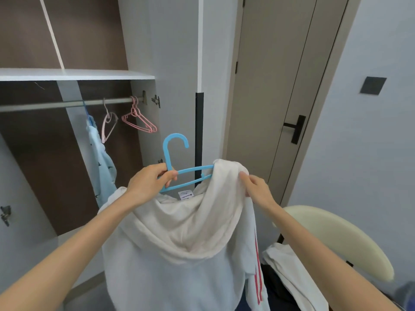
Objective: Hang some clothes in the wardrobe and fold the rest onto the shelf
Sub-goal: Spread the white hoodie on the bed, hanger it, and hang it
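Before an open wardrobe (33, 153), a white hoodie (190, 243) is held up in mid-air on a blue hanger (166, 156), below the level of the rail (67, 103). The hanger's neck is pinched by the left hand (150, 182), while the hoodie's shoulder, drawn over the hanger's end, is gripped in the curled fingers of the right hand (258, 187). Pink hangers (134, 110) are hung at the rail's right end, near a light blue garment (101, 171). More white clothing (289, 272) is draped over a cream chair (336, 234).
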